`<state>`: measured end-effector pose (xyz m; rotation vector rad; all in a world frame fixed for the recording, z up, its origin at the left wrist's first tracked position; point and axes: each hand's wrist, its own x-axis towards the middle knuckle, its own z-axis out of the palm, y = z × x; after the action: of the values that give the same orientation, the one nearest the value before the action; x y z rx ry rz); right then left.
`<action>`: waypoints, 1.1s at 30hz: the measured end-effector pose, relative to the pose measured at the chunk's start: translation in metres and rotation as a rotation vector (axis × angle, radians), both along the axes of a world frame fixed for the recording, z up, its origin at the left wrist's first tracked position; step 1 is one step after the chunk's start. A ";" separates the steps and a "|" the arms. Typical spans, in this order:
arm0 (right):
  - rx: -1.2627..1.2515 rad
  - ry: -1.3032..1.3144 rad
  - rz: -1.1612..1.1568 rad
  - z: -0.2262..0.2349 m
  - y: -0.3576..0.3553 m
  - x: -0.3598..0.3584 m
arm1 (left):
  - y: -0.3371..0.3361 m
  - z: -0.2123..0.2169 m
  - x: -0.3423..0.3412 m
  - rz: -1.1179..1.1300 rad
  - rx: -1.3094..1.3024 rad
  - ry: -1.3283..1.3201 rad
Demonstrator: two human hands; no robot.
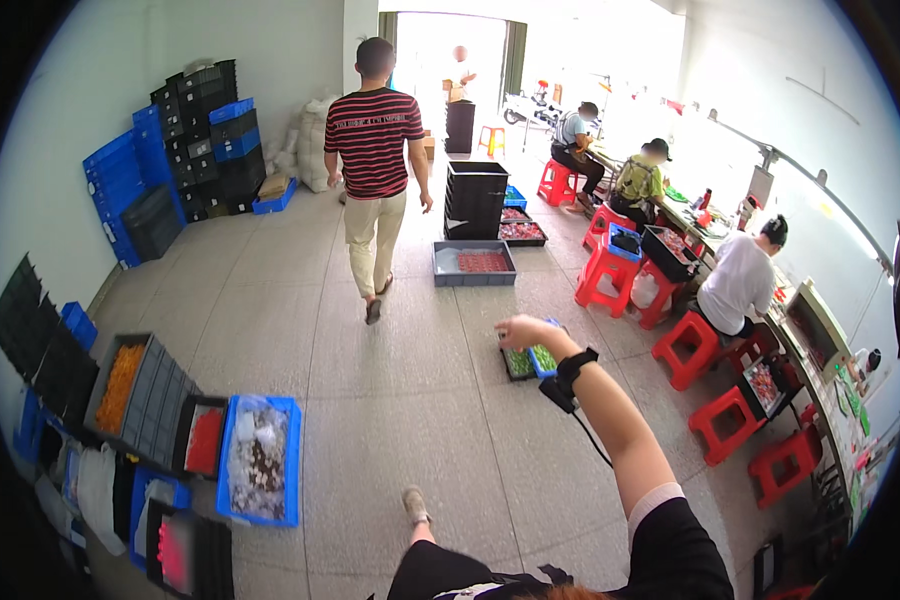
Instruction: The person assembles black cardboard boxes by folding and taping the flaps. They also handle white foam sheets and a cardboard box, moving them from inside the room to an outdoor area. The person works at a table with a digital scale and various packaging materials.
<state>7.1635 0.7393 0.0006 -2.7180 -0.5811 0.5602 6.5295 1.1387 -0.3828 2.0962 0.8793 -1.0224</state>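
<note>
My right arm reaches forward from the lower right, a black strap with a cable around its wrist. My right hand (530, 330) is in the air, its fingers loosely stretched toward the left and slightly blurred; nothing shows in them. Behind and below it on the floor are a dark tray of green pieces (517, 362) and a blue tray (544, 362) with green pieces, both partly hidden by the hand and forearm. My left hand is out of the picture. One of my shoes (416, 504) shows on the tiled floor.
A person in a striped shirt (374, 140) walks ahead. A grey crate (475, 279) and black bins (475, 205) stand mid-floor. Blue and grey crates, including one of clear bags (290, 470), line the left. Seated workers, red stools (725, 425) and a long bench fill the right.
</note>
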 end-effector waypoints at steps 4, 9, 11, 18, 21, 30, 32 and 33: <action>-0.300 -0.108 0.159 -0.102 -0.003 0.162 | 0.072 -0.009 0.249 -0.028 0.046 -0.094; -0.274 0.137 0.003 -0.165 -0.016 0.308 | 0.227 -0.016 0.591 -0.124 0.275 -0.412; -0.190 0.260 -0.190 -0.163 0.000 0.376 | 0.287 0.009 0.763 -0.153 0.399 -0.732; -0.180 0.307 -0.520 -0.162 -0.001 0.692 | 0.222 0.104 1.150 0.129 0.082 -0.878; -0.145 -0.030 -0.352 -0.187 0.028 0.828 | 0.261 0.025 1.156 -0.203 0.215 -0.481; 0.008 0.051 -0.257 -0.173 0.170 1.195 | 0.259 -0.006 1.383 -0.166 0.040 -0.020; -0.024 0.094 -0.234 -0.211 0.168 1.258 | 0.284 -0.009 1.492 -0.156 0.054 -0.034; -0.042 0.120 -0.236 -0.227 0.164 1.281 | 0.300 -0.008 1.557 -0.154 0.068 -0.069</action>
<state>8.4442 0.9038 -0.2264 -2.7165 -0.2161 0.6731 8.0863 1.4389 -0.3905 2.2712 0.7377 -1.0037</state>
